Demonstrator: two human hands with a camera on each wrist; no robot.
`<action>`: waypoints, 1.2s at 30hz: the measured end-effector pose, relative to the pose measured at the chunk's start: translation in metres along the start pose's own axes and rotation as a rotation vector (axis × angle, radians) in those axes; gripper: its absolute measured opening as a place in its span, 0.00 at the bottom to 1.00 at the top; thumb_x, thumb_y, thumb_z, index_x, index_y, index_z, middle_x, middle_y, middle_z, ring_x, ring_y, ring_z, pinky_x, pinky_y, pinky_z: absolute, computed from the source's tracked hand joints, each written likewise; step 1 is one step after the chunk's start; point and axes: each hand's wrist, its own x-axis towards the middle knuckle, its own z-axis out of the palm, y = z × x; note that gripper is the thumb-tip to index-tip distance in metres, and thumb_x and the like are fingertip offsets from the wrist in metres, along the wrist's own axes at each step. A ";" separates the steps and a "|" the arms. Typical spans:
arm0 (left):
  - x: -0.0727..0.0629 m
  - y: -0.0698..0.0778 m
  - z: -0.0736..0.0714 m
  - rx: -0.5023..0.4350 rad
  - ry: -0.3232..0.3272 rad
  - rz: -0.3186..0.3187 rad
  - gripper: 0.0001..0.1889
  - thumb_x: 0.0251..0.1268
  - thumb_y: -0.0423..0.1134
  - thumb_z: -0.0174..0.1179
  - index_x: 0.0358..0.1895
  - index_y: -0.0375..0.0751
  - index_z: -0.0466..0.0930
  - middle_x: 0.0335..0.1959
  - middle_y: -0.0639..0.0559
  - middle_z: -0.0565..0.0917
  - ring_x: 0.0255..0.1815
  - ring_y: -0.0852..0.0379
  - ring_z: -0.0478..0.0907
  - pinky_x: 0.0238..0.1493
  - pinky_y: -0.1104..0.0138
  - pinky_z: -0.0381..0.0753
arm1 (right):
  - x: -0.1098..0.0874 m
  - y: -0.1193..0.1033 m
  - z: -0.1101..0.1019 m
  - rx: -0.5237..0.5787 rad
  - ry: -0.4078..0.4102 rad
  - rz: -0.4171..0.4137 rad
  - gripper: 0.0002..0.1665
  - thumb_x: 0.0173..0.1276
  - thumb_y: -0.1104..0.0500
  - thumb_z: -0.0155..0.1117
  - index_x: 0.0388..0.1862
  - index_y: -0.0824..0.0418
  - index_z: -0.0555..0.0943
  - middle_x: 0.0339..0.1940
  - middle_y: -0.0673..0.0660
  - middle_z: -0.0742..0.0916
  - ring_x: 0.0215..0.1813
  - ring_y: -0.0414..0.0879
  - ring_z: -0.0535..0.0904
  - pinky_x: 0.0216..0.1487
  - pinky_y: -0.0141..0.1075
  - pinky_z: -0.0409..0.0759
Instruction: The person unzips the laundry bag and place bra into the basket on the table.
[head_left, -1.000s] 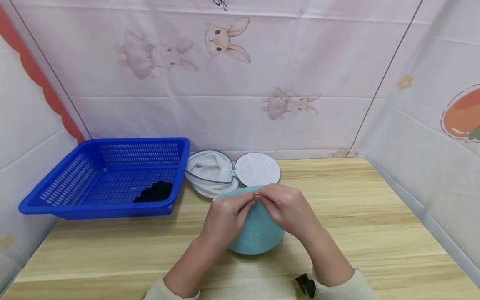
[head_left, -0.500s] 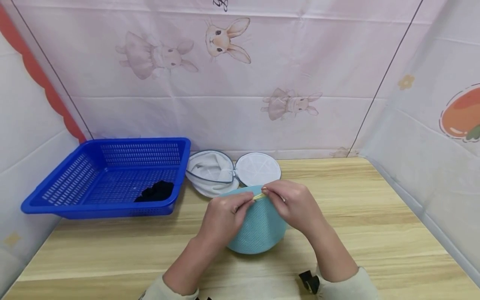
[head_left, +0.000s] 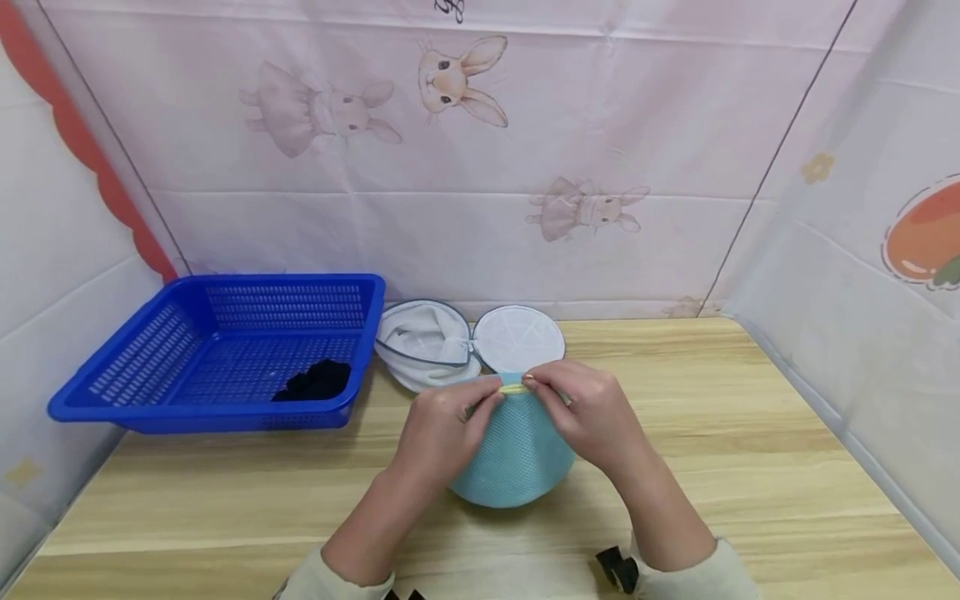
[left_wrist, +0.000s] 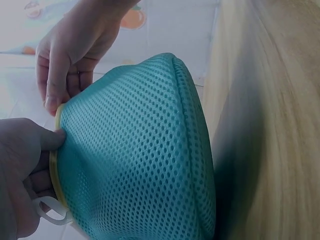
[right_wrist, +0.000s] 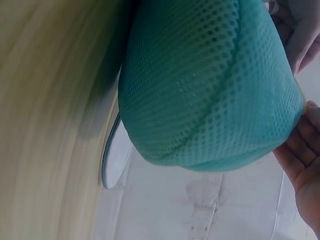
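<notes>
A teal mesh laundry bag (head_left: 513,458), round and bulging, stands on the table between my two hands. Its top edge carries a yellow trim (left_wrist: 56,172). My left hand (head_left: 442,425) pinches that edge on the left, and a white loop (left_wrist: 54,211) hangs beside its fingers in the left wrist view. On the right, my right hand (head_left: 581,408) pinches the same edge between thumb and forefinger, a short stretch of trim showing between the hands. In the right wrist view the bag's body (right_wrist: 200,90) fills the middle, its underside close over the wood. What lies inside is hidden.
At the left sits a blue plastic basket (head_left: 217,412) with a black cloth item (head_left: 315,382) in it. Behind the bag lie a crumpled white mesh bag (head_left: 420,342) and its round white lid (head_left: 519,337), dark-rimmed. Printed sheets (head_left: 480,250) enclose the wooden table (head_left: 712,450).
My hands, which met at the middle of the bag's edge, have moved apart, the right hand going right. A stretch of yellow trim now shows between them. Basket and white bag stay put.
</notes>
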 end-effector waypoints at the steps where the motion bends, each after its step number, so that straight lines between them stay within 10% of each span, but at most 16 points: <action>1: 0.000 0.000 0.000 0.006 0.002 0.000 0.09 0.59 0.33 0.70 0.43 0.41 0.89 0.40 0.52 0.90 0.42 0.59 0.87 0.43 0.67 0.86 | 0.000 -0.001 0.001 0.004 0.002 0.002 0.04 0.61 0.69 0.70 0.35 0.64 0.86 0.31 0.55 0.89 0.32 0.42 0.84 0.34 0.30 0.83; 19: 0.002 0.003 0.000 -0.019 0.035 0.083 0.05 0.57 0.31 0.70 0.37 0.39 0.89 0.37 0.52 0.90 0.41 0.59 0.87 0.45 0.69 0.85 | -0.001 -0.002 0.008 -0.047 -0.009 -0.005 0.07 0.60 0.70 0.69 0.38 0.64 0.84 0.32 0.54 0.88 0.32 0.41 0.84 0.34 0.31 0.83; 36: 0.005 -0.004 -0.010 0.020 0.050 0.006 0.05 0.59 0.33 0.70 0.38 0.40 0.90 0.36 0.52 0.90 0.39 0.57 0.87 0.44 0.68 0.85 | 0.000 0.003 -0.004 -0.031 0.088 -0.010 0.03 0.64 0.69 0.67 0.36 0.66 0.85 0.30 0.55 0.88 0.30 0.43 0.84 0.33 0.32 0.83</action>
